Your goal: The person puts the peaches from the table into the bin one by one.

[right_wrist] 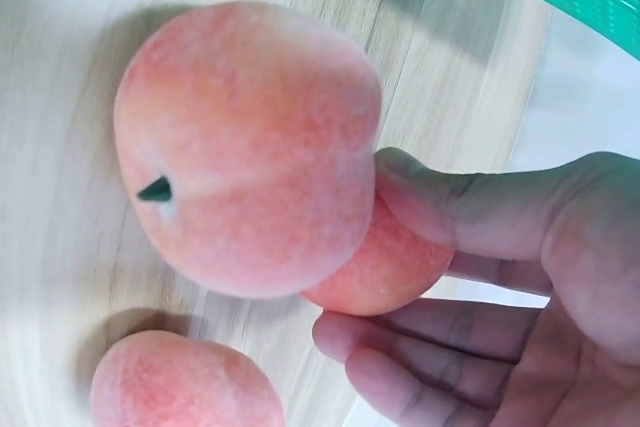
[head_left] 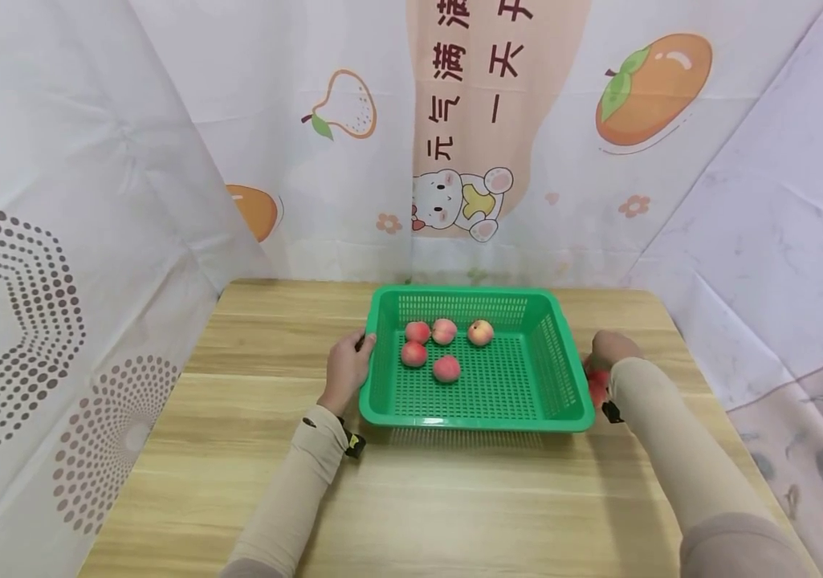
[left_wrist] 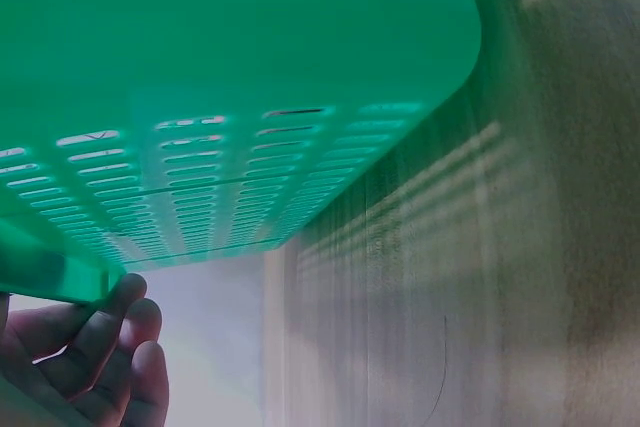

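A green plastic basket (head_left: 479, 423) with slotted walls holds several pink-red peaches (head_left: 446, 369), grouped mostly toward its left and back. My left hand (head_left: 348, 368) grips the basket's left rim; in the left wrist view its fingers (left_wrist: 130, 347) curl beneath the rim's edge. Outside the right wall is my right hand (head_left: 615, 351), partly covering peaches there. Up close in the right wrist view, the right thumb and fingers pinch a peach (right_wrist: 385, 267). A larger-looking peach (right_wrist: 250, 147) with a green stem partly hides it, and another peach (right_wrist: 185, 387) lies at lower left.
The basket stands on a light wood-grain table (head_left: 440, 498), toward the far edge. Behind the table hangs a white curtain (head_left: 353, 185) with fruit prints, and patterned cloth hangs at both sides. Dark bands with small devices (head_left: 353, 443) sit on the wrists.
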Tool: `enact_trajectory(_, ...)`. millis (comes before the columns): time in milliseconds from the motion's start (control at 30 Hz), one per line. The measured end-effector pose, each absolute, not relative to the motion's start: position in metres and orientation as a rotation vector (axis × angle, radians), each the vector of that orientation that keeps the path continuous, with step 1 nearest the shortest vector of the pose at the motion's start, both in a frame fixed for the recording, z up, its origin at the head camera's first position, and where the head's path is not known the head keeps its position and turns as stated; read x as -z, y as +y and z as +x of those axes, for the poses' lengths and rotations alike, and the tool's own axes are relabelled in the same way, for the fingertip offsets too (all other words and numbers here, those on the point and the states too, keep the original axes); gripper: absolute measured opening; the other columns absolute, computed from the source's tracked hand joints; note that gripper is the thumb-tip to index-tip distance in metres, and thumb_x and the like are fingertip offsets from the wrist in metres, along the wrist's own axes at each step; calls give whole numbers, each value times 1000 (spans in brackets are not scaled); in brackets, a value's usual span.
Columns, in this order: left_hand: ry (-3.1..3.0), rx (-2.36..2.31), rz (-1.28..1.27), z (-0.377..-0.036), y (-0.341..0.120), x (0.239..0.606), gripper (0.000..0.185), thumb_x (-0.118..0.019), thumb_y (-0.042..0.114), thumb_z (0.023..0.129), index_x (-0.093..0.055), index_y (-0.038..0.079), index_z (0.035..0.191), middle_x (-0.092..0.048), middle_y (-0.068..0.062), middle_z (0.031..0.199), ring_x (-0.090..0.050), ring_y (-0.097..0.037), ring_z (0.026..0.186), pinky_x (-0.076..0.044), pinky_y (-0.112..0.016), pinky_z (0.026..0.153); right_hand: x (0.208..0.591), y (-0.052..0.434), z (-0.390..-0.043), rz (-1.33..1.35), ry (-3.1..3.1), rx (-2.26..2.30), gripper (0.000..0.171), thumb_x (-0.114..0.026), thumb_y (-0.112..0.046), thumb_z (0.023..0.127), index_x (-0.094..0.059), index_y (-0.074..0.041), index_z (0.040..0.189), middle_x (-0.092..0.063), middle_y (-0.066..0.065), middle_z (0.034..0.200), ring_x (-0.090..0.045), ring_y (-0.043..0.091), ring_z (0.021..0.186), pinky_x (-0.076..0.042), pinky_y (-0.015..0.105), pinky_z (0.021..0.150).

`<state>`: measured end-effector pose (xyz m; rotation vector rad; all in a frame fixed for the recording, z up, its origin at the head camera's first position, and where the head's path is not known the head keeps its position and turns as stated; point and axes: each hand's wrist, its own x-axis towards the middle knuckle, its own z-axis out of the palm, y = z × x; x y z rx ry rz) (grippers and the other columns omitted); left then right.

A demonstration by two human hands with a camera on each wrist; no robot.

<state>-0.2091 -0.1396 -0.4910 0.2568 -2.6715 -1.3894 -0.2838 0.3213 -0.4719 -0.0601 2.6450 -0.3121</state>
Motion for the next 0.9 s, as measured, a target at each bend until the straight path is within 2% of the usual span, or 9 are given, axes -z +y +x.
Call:
enact_trajectory(167, -2682, 1371, 253, -211, -139, 491, 45, -49, 33, 102, -58, 4, 134, -67, -17, 123, -65, -30, 104, -52, -46, 89, 472, 322, -287, -86, 2701, 243, 12, -73, -13, 72, -68, -3, 73, -67, 16, 80, -57, 28, 72, -51, 43, 65)
enact_trajectory(500, -2674, 1359, 252, -211, -140, 492, 44, -50, 34, 102, -60, 4, 133, -68, -16, 121, -66, -29, 102, -52, -45, 88, 476, 322, -290, -48, 2680, 255, 10, -74, -14, 75, -70, -5, 74, -67, 12, 79, -56, 26, 73, -50, 40, 67)
enact_trajectory(667, -2661, 1353, 232, -211, -140, 492, 43, -50, 33, 102, -61, 3, 131, -68, -17, 120, -66, -30, 102, -52, -46, 88, 471, 315, -286, -54, 2708, 217, 7, -72, -9, 73, -69, -4, 71, -67, 18, 84, -56, 28, 71, -50, 40, 63)
enact_trajectory(900, -2672, 1358, 245, -210, -140, 491, 45, -51, 34, 102, -58, 3, 135, -65, -18, 127, -65, -32, 109, -51, -47, 91, 471, 314, -283, -47, 2726, 203, 8, -71, -10, 75, -69, -2, 74, -67, 21, 88, -56, 28, 71, -50, 40, 62)
